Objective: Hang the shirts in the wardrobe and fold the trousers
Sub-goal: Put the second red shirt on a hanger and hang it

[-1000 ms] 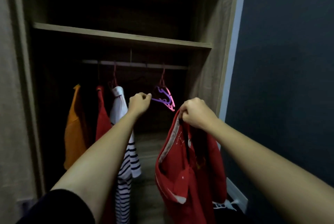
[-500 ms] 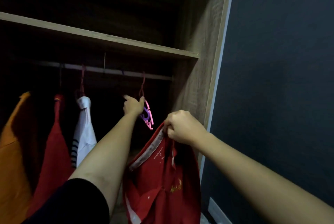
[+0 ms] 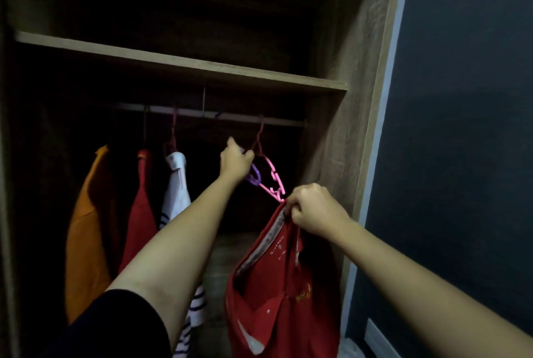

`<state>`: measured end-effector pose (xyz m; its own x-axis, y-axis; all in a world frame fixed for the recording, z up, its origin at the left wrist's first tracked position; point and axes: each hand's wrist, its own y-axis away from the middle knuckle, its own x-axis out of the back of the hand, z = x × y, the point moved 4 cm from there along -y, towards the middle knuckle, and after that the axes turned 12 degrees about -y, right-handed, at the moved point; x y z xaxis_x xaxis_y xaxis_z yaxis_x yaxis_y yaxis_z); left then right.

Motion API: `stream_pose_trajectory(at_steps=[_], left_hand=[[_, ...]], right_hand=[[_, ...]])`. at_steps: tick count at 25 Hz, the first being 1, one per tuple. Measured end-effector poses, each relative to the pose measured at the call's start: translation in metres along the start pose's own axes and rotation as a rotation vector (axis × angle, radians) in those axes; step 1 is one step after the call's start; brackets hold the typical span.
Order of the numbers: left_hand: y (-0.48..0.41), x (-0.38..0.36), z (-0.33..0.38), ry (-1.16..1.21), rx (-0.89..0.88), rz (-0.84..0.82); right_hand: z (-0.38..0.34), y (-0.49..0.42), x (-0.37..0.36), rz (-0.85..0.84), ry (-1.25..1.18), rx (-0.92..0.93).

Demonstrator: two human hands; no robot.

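Collar of red shirt (image 3: 277,300) gripped in right hand (image 3: 314,209), just under pink hanger (image 3: 274,177). Beyond, left hand (image 3: 235,163) pinching purple hanger (image 3: 255,176) on rail (image 3: 282,122): unhook gently, then feed one hanger arm into opened collar.

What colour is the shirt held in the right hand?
The shirt is red; the head view shows it best.

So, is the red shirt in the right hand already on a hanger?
No, the right hand alone holds the red shirt by its collar.
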<state>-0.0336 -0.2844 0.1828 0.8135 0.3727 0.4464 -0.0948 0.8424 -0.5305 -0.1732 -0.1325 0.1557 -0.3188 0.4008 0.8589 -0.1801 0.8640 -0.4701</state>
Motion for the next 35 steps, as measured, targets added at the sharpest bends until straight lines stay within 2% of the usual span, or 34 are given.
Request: stream_pose_trajectory(at_steps=[6,8,10,12,14,19,23,26,30,35], left_hand=[[0.052,0.039,-0.026,0.254,0.109,-0.199],[0.078,0.060,-0.032,0.396,0.166,-0.267],[0.106,0.083,-0.044,0.428,0.239,-0.307],[0.130,0.116,-0.063,0.261,0.238,-0.223],[0.150,0.151,-0.081,0.107,0.171,-0.113],[0.194,0.240,-0.136,-0.183,-0.036,0.023],[0.233,0.281,-0.185,-0.079,-0.007,-0.019],[0.259,0.293,-0.206,-0.076,0.008,-0.134],[0.260,0.276,-0.200,-0.153,-0.050,-0.161],[0.270,0.228,-0.200,-0.150,-0.102,-0.076]], right_hand=[[-0.012,0.012,-0.010,0.080,-0.108,-0.110],[-0.022,0.018,-0.016,0.061,-0.095,-0.119],[-0.032,0.024,-0.025,0.036,-0.076,-0.117],[-0.039,0.030,-0.035,0.029,-0.081,-0.129],[-0.043,0.036,-0.044,0.027,-0.091,-0.151],[-0.068,0.053,-0.067,0.003,-0.078,-0.212],[-0.082,0.055,-0.076,-0.095,-0.057,-0.222],[-0.091,0.057,-0.077,-0.178,-0.066,-0.180],[-0.136,0.054,-0.084,-0.283,-0.040,0.014],[-0.179,0.045,-0.082,-0.314,-0.359,0.170]])
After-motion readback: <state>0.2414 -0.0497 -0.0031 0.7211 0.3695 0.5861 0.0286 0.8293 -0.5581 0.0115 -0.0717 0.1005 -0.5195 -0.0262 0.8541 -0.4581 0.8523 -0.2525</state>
